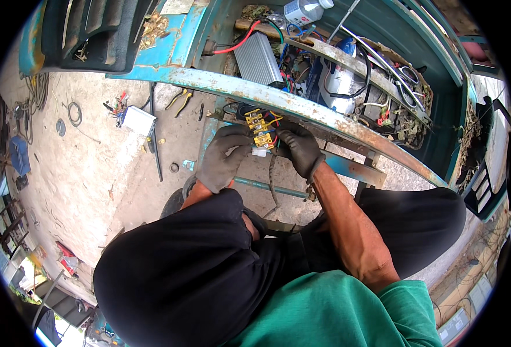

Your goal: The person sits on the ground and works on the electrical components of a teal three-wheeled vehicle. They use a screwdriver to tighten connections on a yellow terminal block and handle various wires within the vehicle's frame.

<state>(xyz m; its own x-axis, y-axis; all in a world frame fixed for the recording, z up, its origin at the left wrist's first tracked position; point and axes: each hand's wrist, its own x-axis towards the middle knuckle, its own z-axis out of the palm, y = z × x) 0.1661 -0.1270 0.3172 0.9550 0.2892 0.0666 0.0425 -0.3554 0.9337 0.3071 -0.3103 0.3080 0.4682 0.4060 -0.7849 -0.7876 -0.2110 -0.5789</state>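
Head view: the yellow terminal block (260, 129) sits just this side of the rusty teal beam (348, 114), terminals facing the wearer, presumably for access. The left hand (223, 157) curls its fingers at 1 edge, likely steadying it; the right hand (299, 148) bends its fingers by coloured wires (276, 119) opposite. With fingertips partly hidden, I cannot tell whether either pinches. Wire ends are indistinct.

Rusty beam (348, 121) across forward path
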